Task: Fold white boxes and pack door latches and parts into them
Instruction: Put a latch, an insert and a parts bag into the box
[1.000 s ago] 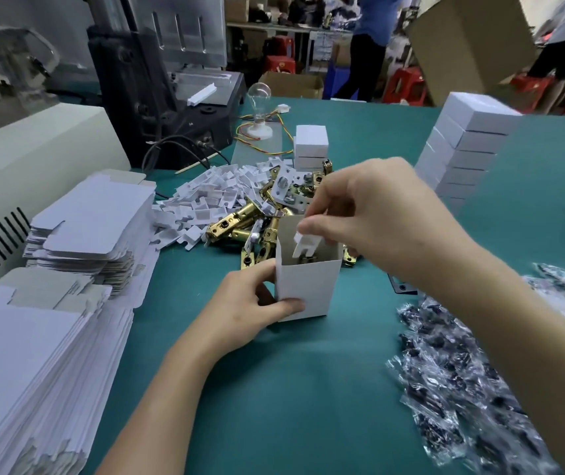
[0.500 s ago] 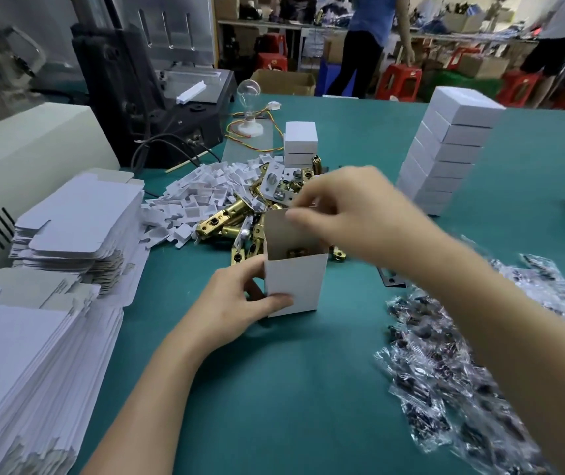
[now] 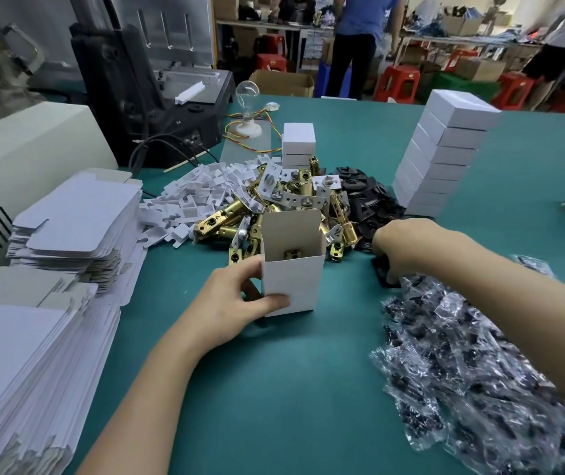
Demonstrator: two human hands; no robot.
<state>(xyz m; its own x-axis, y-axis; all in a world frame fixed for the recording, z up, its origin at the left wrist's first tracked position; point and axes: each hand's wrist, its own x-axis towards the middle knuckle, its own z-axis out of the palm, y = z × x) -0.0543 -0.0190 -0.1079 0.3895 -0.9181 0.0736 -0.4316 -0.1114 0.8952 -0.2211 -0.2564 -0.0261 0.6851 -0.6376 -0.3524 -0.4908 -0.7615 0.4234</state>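
The open white box [image 3: 291,279] stands upright on the green desk [image 3: 274,389], near the middle, its top flap raised at the far side. A brass part [image 3: 293,253] shows inside it. The left grip [image 3: 236,299] grasps the box's left wall, thumb across the near face and fingers curled round the side.

The right grip [image 3: 401,248] is low at the right of the box, well apart from it. Its fingertips come down on a black plate [image 3: 382,275] at the far edge of the clear parts bags [image 3: 462,354]. The fingers are mostly hidden, so I cannot tell whether they pinch the plate or only touch it.

Just beyond the box lies a heap of brass latches [image 3: 226,217], with white card inserts [image 3: 199,197] to its left and more black plates [image 3: 366,200] to its right. A tall stack of closed boxes [image 3: 442,159] stands far right. Flat box blanks [image 3: 68,221] lie in 2 piles along the left.
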